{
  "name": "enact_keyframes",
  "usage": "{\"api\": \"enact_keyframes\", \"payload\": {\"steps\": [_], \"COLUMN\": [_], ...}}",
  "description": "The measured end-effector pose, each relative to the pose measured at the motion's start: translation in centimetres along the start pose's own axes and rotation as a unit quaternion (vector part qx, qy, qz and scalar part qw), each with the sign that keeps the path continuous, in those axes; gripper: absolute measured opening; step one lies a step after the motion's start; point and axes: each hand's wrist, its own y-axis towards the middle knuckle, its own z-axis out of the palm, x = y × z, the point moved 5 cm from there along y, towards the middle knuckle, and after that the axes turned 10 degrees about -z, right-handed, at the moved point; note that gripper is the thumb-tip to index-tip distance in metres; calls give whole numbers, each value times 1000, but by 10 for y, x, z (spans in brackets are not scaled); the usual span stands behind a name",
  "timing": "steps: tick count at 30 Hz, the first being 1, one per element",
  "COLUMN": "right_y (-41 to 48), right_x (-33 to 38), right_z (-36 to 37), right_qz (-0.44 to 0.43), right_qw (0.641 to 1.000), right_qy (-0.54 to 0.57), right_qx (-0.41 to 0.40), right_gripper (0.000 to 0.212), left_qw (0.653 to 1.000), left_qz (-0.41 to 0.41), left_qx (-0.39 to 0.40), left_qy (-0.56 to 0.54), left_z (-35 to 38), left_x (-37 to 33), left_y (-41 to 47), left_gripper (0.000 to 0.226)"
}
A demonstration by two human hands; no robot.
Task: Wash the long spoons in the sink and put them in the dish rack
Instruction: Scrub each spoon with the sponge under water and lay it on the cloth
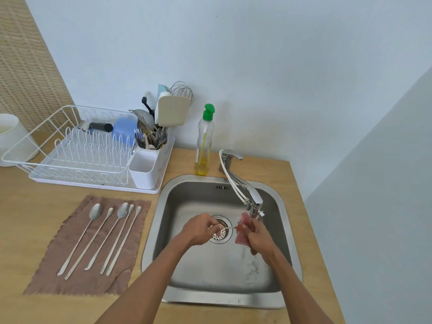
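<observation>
**Desk:** Head view: what are your hands doing?

**Me:** Both are over the stainless-steel sink (154, 230), a rounded-square basin with a brushed, dull sheen. My left hand (201, 229) pinches one end of a long spoon (230, 227), a thin metal stem held level above the perforated drain strainer (222, 236). My right hand (258, 237) is curled round a pink scrub pad (242, 231) with a coarse, woven look. The pad is folded over the spoon's other end, so I cannot tell which end is the bowl. All of this sits just under the chrome faucet (243, 185), whose spout angles down over the basin.

**Desk:** And the rest of the spoons?

**Me:** Five long spoons (100, 237) lie side by side on a brown cloth (58, 272) with zigzag-cut edges, left of the sink on the pale wood-grain countertop (23, 206). Their bowls point away from me. Two have broad oval bowls and three have small narrow ones, and all have slim matte-silver handles.

**Desk:** The rack?

**Me:** The dish rack (70, 146) is white coated wire on a white plastic tray, standing behind the cloth. A white plastic cutlery caddy (145, 167) hangs at its right end, crowded with forks, spoons and larger utensils, and a wire whisk (182, 91) rises above them. A blue cup (124, 129) lies inside the rack.

**Desk:** Any readable labels?

**Me:** A clear soap bottle (204, 141) with a green cap holds a little yellow liquid and stands between the rack and the faucet. Its print is too small to read.
</observation>
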Motion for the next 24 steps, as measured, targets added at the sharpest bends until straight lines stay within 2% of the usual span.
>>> {"api": "enact_keyframes", "payload": {"steps": [2, 4, 8, 11, 14, 16, 18, 20, 24], "right_y": [2, 4, 2, 4, 8, 10, 12, 12, 12], "right_x": [4, 11, 19, 9, 5, 7, 10, 13, 2], "right_z": [-3, -8, -10, -6, -1, -3, -7, -11, -9], "right_qz": [-5, -15, -42, -13, -7, -22, -18, -12, 24], "right_qw": [998, 997, 999, 996, 1000, 998, 997, 999, 993], "right_qy": [-32, -47, 1, 33, 23, -9, -38, -24, 43], "right_qx": [57, 60, -22, -81, -12, 52, 69, 26, -111], "right_gripper": [15, 11, 30, 32, 15, 14, 13, 15, 24], "left_qw": [1000, 1000, 999, 999, 999, 999, 999, 998, 999], "left_qz": [3, 3, 11, 6, -9, -12, -13, -13, -7], "left_qx": [4, 12, 13, 6, 5, 9, 16, 17, 5], "left_qy": [-7, -21, -41, -48, -39, -37, -48, -58, -47], "left_z": [0, 2, 5, 4, 0, -3, -3, 0, 7], "left_x": [4, 3, -4, -7, -1, 2, 1, -5, -15], "left_y": [0, 0, -1, 0, -1, -2, -2, -2, 0], "left_gripper": [32, 31, 33, 34, 36, 35, 35, 35, 35]}}
